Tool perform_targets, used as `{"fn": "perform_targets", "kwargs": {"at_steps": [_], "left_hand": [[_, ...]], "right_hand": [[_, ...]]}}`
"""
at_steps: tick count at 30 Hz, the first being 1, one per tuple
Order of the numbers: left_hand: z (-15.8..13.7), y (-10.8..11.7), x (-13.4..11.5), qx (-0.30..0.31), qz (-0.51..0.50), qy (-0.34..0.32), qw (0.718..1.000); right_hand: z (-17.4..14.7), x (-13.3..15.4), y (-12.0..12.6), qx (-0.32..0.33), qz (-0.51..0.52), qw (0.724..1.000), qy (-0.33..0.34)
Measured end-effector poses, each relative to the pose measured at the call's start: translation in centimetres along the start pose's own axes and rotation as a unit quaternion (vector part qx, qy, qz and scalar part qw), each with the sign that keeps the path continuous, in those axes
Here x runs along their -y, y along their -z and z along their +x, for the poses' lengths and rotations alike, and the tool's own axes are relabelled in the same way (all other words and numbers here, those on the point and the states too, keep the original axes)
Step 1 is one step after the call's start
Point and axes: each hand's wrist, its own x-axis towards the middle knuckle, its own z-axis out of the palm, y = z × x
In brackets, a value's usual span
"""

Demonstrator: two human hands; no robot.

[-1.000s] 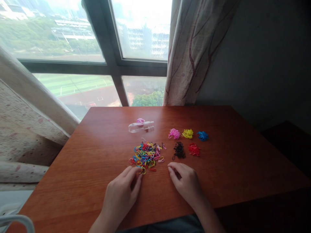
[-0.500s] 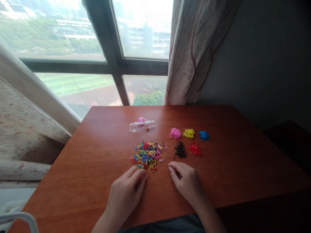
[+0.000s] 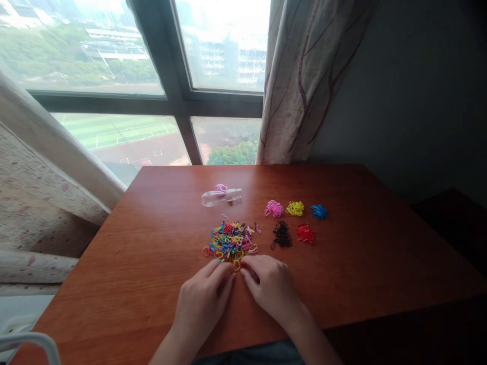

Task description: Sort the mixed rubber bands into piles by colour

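Note:
A mixed heap of small coloured loops (image 3: 230, 241), possibly rubber bands or small pins, lies mid-table. My left hand (image 3: 205, 291) rests at its near edge, fingers curled and closed towards the thumb. Close on the other side is my right hand (image 3: 270, 281), its thumb and fingertips drawn together beside the heap. A yellow loop (image 3: 236, 265) shows between the two sets of fingertips. What either hand pinches, if anything, is too small and hidden to name.
Single-colour piles lie on the right: pink (image 3: 274, 208), yellow (image 3: 295, 208), blue (image 3: 318, 212), black (image 3: 281, 234) and red (image 3: 305, 233). Behind the heap lies a clear plastic container (image 3: 220, 197) with a pink part. The wooden table (image 3: 125, 253) meets a window and curtains.
My right hand has moved left, from below the black pile to the heap's near edge by my left hand. The left hand has shifted only slightly right.

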Motion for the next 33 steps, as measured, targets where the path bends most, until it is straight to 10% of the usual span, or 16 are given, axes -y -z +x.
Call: {"fn": "perform_targets", "kwargs": {"at_steps": [15,25,33], "left_hand": [[-0.3,0.2,0.3,-0.024,-0.028,0.01,0.999],[-1.0,0.3,0.9,-0.052,-0.023,-0.005,0.998],[-1.3,0.4,1.6,-0.059,-0.034,0.0,0.998]], "right_hand": [[-1.0,-0.6,0.5,-0.022,-0.032,0.999,-0.03],[-2.4,-9.4,6.6,-0.244,-0.057,0.958,-0.138],[-1.4,-12.2,7.7,-0.228,-0.094,0.956,-0.159]]}}
